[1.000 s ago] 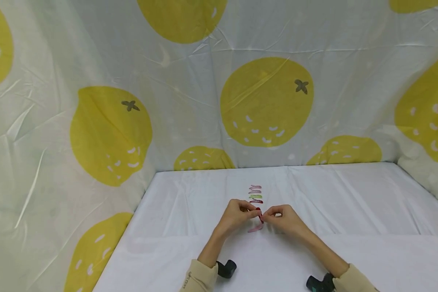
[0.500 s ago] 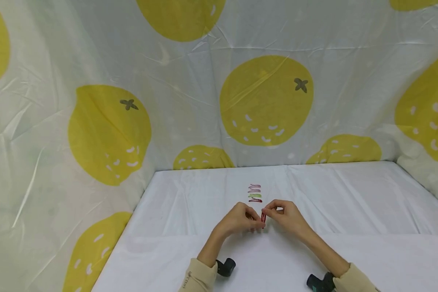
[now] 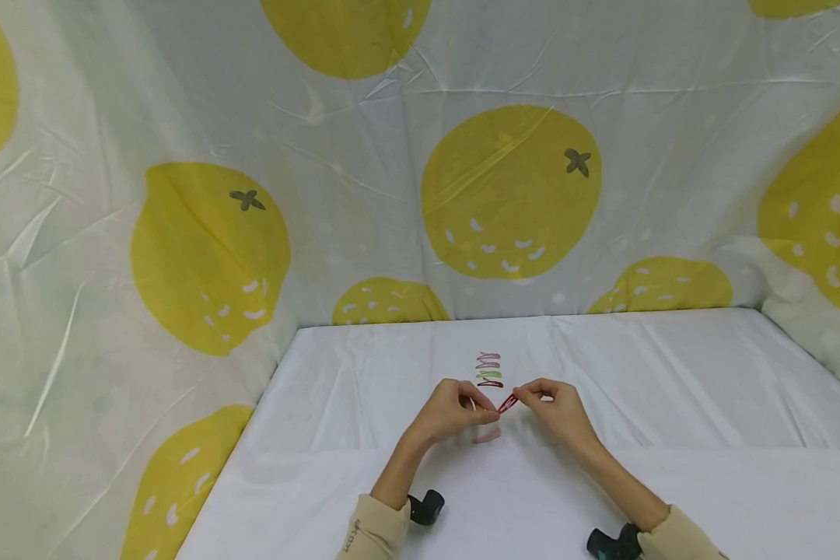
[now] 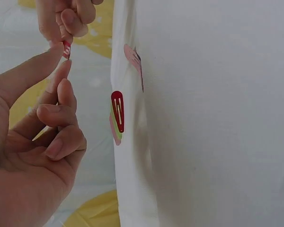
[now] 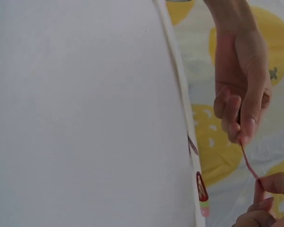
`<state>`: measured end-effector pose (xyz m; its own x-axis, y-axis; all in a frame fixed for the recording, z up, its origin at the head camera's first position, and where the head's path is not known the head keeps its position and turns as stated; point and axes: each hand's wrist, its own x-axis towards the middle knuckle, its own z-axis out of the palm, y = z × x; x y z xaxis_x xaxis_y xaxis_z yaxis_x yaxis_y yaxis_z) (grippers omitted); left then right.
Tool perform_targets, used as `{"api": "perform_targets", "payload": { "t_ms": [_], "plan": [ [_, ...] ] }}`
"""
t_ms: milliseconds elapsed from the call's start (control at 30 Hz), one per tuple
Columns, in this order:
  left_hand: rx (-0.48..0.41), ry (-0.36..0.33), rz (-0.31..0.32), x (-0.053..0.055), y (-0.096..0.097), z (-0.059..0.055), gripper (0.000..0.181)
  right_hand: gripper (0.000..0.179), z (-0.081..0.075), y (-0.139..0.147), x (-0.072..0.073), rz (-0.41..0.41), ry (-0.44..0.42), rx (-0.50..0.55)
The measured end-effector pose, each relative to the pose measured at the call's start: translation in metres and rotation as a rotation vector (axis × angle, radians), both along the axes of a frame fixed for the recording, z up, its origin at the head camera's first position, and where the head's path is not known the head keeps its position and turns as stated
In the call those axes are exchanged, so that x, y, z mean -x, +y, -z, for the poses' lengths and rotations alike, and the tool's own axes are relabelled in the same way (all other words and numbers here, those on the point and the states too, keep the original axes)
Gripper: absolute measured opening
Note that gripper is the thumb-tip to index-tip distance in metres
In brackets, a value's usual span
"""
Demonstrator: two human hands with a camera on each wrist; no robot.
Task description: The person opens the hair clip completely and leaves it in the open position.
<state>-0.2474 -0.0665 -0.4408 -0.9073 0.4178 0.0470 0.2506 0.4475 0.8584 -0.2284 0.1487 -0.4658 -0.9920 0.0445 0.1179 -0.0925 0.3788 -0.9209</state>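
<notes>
Between my two hands, above the table, a red snap hair clip [image 3: 508,403] slants up to the right. My left hand [image 3: 451,408] pinches its lower end between thumb and index finger. My right hand [image 3: 556,406] pinches the upper end; in the right wrist view the clip [image 5: 248,161] spans the short gap between both sets of fingertips. Just beyond the hands, a dark red hair clip [image 3: 490,383] lies nearest in a column with a green clip [image 3: 489,374] and pink clips [image 3: 488,356]. A separate pink hair clip [image 3: 488,436] lies on the near side, below my left fingertips.
White cloth [image 3: 672,389] with creases and a crosswise fold covers the table. Behind and to the left hangs a lemon-print curtain [image 3: 364,194]. Black wrist cameras [image 3: 428,507] sit at both beige cuffs.
The held red clip has turned, from upright half a second ago to a slant. My left hand has shifted up and left, uncovering the near pink clip. The column of clips stays put.
</notes>
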Motion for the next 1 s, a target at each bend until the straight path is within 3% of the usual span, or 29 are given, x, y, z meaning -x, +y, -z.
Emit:
{"api": "perform_targets", "payload": {
  "t_ms": [333, 633, 733, 833, 1000],
  "plan": [
    [0.016, 0.204, -0.024, 0.0019, 0.0045, 0.003, 0.004, 0.023, -0.0013, -0.0048, -0.002, 0.075, -0.071, 0.055],
    [0.011, 0.402, -0.004, 0.005, 0.0043, 0.0055, 0.004, 0.03, -0.0008, -0.0057, -0.0037, 0.077, -0.246, 0.146],
    [-0.015, 0.433, -0.018, 0.0052, 0.0043, 0.0065, 0.004, 0.03, 0.0, -0.0051, -0.0042, 0.051, -0.241, 0.134],
    [-0.057, 0.437, -0.054, 0.0056, 0.0037, 0.0079, 0.005, 0.028, 0.0014, -0.0033, -0.004, -0.017, -0.176, 0.095],
    [-0.147, 0.34, -0.103, 0.0057, 0.0022, 0.0073, 0.005, 0.021, 0.0054, -0.0007, -0.003, -0.156, -0.034, 0.101]
  ]
}}
